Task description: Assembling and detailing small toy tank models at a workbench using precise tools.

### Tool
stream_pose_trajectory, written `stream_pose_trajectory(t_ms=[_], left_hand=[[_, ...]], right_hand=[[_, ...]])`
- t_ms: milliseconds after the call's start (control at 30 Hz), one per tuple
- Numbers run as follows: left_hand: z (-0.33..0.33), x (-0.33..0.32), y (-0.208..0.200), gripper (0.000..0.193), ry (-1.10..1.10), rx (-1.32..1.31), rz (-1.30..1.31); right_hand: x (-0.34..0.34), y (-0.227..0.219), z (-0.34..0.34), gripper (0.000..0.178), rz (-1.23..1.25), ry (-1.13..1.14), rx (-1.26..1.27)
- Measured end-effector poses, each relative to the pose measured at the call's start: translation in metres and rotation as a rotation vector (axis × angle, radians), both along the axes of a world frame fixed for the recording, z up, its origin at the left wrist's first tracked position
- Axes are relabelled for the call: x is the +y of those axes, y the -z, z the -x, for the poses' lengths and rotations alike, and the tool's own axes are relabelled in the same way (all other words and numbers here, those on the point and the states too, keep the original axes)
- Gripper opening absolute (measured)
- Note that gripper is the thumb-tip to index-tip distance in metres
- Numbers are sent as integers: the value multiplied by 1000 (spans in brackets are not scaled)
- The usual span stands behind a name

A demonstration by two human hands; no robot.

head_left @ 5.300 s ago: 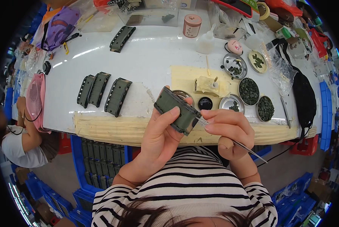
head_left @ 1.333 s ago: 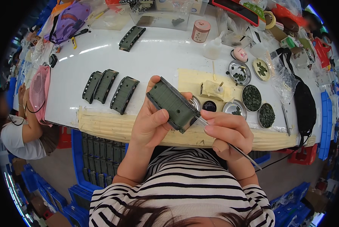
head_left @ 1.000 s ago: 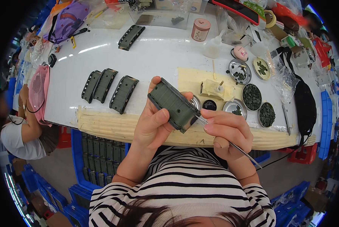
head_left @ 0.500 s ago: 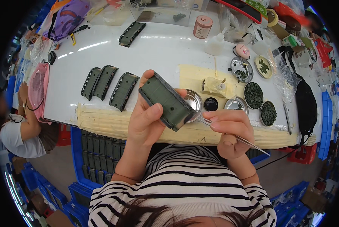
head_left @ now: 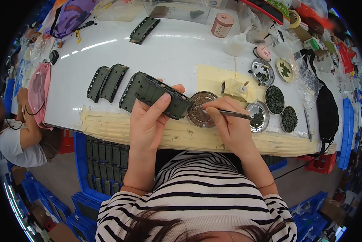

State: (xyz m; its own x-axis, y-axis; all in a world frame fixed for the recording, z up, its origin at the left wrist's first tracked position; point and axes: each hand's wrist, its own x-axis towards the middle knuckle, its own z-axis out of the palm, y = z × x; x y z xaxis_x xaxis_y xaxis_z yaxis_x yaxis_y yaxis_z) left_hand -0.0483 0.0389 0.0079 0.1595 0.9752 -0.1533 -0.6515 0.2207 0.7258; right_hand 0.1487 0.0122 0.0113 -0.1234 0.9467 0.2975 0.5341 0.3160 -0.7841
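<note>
My left hand (head_left: 146, 117) is closed round a dark green ribbed part (head_left: 180, 105), thumb across its face, held tilted just above the table. In my right hand (head_left: 234, 131) are metal tweezers (head_left: 235, 114), pinched between thumb and fingers. Their tips reach into a round metal dish (head_left: 202, 126) of small brown bits; whether they grip one I cannot make out. The held part's right end is beside that dish's left rim. Behind it lies a similar green part (head_left: 129, 96), partly covered. Two more, a green part (head_left: 115, 82) and its neighbour (head_left: 97, 85), rest farther left.
Right of my hand are a metal dish (head_left: 251, 126) and two tins (head_left: 274, 99) (head_left: 289, 119) of dark green bits. A tape-wrapped block (head_left: 234, 89) sits behind. Farther back stand a pink tin (head_left: 222, 25) and a squeeze bottle (head_left: 236, 44). A blue crate (head_left: 82, 165) is below left.
The tweezers have moved from the held part's right end to the dish of brown bits. My left hand has turned and shifted the part left, away from the tweezers.
</note>
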Motion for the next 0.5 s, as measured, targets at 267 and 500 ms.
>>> stream_pose_trajectory(t_ms=[267, 500], left_hand=[[-3, -4, -1, 48, -142, 101, -27], [-8, -9, -5, 28, -109, 215, -153]], right_hand=[[3, 2, 3, 9, -11, -3, -31], [3, 2, 0, 10, -31, -23, 23]])
